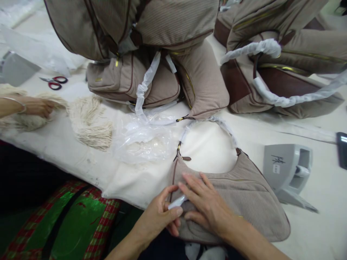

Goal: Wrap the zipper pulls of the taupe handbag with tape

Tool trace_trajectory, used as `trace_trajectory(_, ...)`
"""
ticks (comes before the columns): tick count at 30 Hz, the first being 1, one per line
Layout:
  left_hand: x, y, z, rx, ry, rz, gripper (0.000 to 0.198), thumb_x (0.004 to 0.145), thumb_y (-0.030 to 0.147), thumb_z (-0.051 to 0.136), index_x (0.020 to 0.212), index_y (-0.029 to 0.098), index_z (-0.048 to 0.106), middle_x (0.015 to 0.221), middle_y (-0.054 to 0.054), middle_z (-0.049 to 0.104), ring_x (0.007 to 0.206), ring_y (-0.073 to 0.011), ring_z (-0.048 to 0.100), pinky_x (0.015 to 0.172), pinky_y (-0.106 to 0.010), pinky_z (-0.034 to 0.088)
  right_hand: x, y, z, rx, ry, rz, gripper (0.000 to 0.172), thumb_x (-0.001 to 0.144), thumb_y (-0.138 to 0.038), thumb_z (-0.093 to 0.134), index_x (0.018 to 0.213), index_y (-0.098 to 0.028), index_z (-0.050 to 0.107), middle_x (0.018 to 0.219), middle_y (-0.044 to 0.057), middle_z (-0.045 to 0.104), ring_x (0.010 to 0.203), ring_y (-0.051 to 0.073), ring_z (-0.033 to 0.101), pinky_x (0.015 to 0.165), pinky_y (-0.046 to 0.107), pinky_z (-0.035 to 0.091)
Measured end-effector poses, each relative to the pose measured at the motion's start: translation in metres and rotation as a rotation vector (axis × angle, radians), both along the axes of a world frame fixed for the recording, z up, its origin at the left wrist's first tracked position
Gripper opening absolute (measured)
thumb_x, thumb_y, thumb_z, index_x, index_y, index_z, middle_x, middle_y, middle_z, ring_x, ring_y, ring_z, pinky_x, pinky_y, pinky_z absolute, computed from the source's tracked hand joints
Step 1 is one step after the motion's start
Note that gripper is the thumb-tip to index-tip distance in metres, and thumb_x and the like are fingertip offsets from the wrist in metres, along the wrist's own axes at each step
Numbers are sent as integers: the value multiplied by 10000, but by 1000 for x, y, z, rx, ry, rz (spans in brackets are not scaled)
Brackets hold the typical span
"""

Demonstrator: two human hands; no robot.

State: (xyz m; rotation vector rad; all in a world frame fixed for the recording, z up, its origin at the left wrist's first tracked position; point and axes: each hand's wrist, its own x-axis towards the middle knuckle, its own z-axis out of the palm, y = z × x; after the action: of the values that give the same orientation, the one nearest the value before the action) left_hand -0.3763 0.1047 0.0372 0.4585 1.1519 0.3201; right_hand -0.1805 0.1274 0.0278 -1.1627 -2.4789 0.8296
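Observation:
A beige corduroy shoulder bag (244, 195) with brown piping lies flat at the table's front edge. Its curved strap (226, 126) is wrapped in white tissue and arches away from me. My left hand (159, 213) is closed at the bag's left side, pinching a small white strip (177, 202) whose exact kind is unclear. My right hand (207, 206) rests on the front of the bag, fingers stretched out and spread. Close to the strap's left end hangs a brown zipper pull (186, 158).
Stuffed beige bags (157, 83) pile up at the back, with more bags (271, 79) at right. A grey dispenser (284, 166) stands right. Left are clear plastic (146, 141), cream threads (89, 122), red-handled scissors (55, 83) and another person's hand (35, 106). A checked bag (65, 220) sits below.

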Motion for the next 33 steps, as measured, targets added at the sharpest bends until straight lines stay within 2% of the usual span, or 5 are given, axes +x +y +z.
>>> trace_trajectory(2,-7,1,0,11,23,-63,827,661,465,714,1294,128,301,709,-41,652,527,-145,618,504,-210,464,24,15,10,-85,2,-54,671,814,-377,578,1396,-174,311,1391,128,404,1271,233,393,1048,416,340)
trace_trajectory(7,-10,18,-1,-117,91,-62,624,766,681,418,1027,119,490,751,-86,655,532,-144,617,492,-219,457,59,70,-9,-284,73,-324,412,850,-364,502,1208,-166,543,1114,90,633,968,194,611,867,333,480)
trace_trajectory(19,12,18,-2,333,404,-400,325,833,397,475,664,132,557,528,8,511,461,-103,490,458,-188,321,6,117,-80,-531,-57,-13,91,689,-130,594,759,-152,647,632,-14,568,576,114,483,569,219,349)
trace_trajectory(25,0,35,13,486,508,-447,406,808,467,545,1086,182,626,779,-10,588,608,-130,513,560,-209,354,8,124,-91,-573,30,20,171,724,-125,519,856,-154,624,619,-27,551,551,98,466,546,197,333)
trace_trajectory(33,22,93,-53,519,656,-270,438,761,436,556,1031,93,596,902,-88,622,840,-230,558,755,-295,405,0,108,-91,-531,198,-148,98,698,-88,442,691,-174,488,684,-8,537,656,122,487,636,236,367)
